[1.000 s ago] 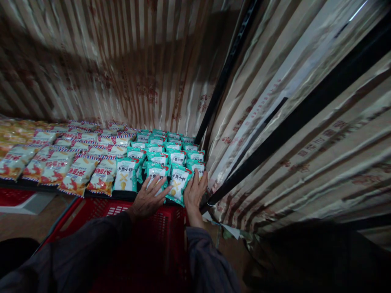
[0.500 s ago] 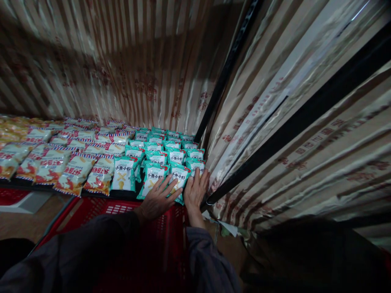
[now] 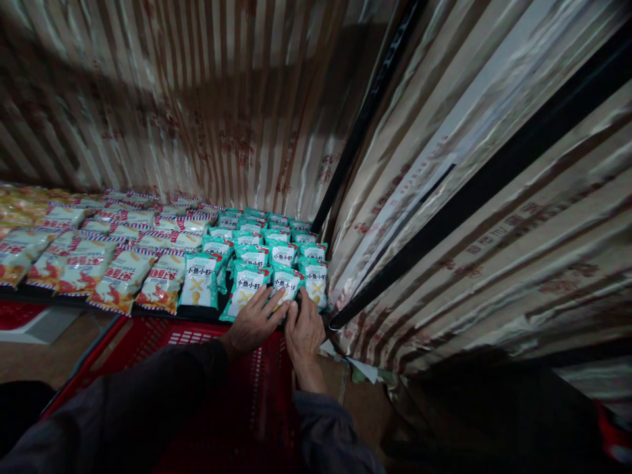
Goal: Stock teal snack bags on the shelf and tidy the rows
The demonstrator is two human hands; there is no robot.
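Teal-and-white pillow-shaped plastic packets with dark lettering (image 3: 245, 288) stand in close rows at the centre of the frame, and you have both bare hands at their front row. Your left hand (image 3: 253, 322) lies with its fingers extended and a little apart, their tips on the lower face of one teal-and-white front packet (image 3: 287, 282) just right of centre. Your right hand (image 3: 303, 332) sits against the lower right of that same packet, fingers close together and bent towards it; you cannot tell from this view whether they clamp it or only press on it. The packet leans back between its neighbours, its upper face visible above your fingertips. Just right of it, another teal-and-white packet (image 3: 316, 283) stands near your right hand.

To the left of the frame, orange-and-white packets with striped edges (image 3: 118, 280) fill the same black shelf (image 3: 207, 314), and yellowish packets (image 3: 22, 207) lie at the far left edge. Below your hands, at bottom centre, you have a red plastic basket with slotted walls (image 3: 269, 375). Beige pleated curtain fabric with reddish print (image 3: 222, 85) hangs behind the shelf, and a thick black pole (image 3: 494, 181) slants across the right.
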